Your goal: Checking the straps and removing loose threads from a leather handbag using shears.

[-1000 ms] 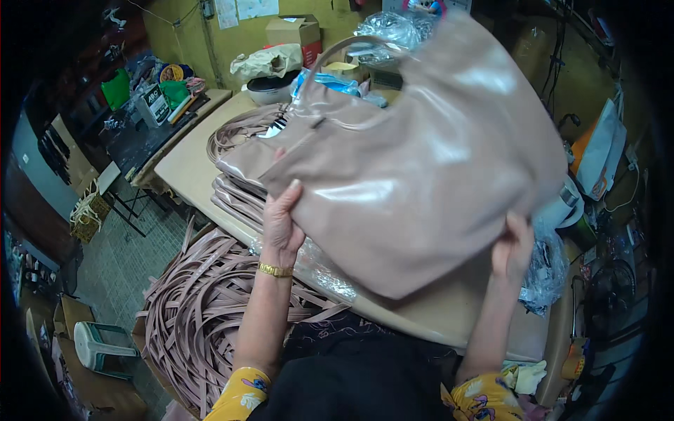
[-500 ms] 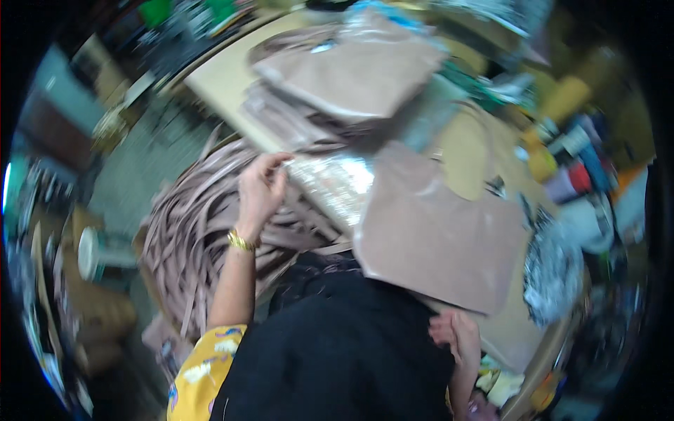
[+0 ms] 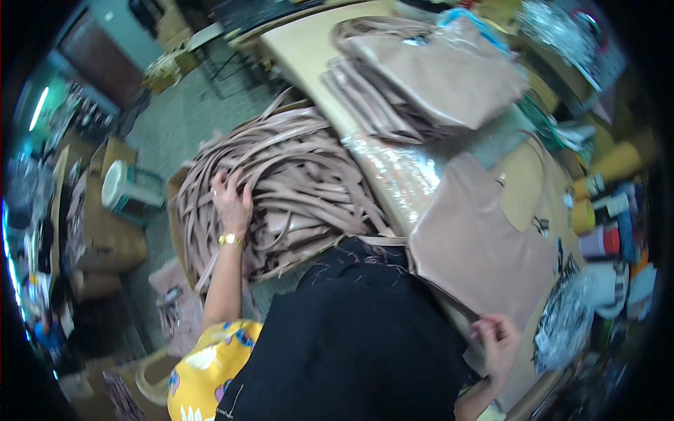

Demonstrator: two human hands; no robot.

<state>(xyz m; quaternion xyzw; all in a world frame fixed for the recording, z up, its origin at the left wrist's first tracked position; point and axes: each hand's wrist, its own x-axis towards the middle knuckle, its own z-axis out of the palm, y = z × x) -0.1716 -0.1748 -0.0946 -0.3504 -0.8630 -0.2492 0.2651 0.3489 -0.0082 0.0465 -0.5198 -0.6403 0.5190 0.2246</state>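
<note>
My left hand, with a gold bracelet on the wrist, reaches down into a heap of tan leather straps in a cardboard box beside the table; its fingers rest on the straps. My right hand holds the lower edge of a tan leather bag that lies flat on the table in front of me. A stack of similar tan bags lies farther back on the table.
A wooden table runs from the far middle to the near right. Spools, cups and plastic bags crowd its right side. A clear plastic sheet lies between the bags. Boxes and a white bucket stand on the floor to the left.
The bag I held up has come down flat onto the table. My left hand has let go of it and gone down into the strap heap. My view has swung left and down.
</note>
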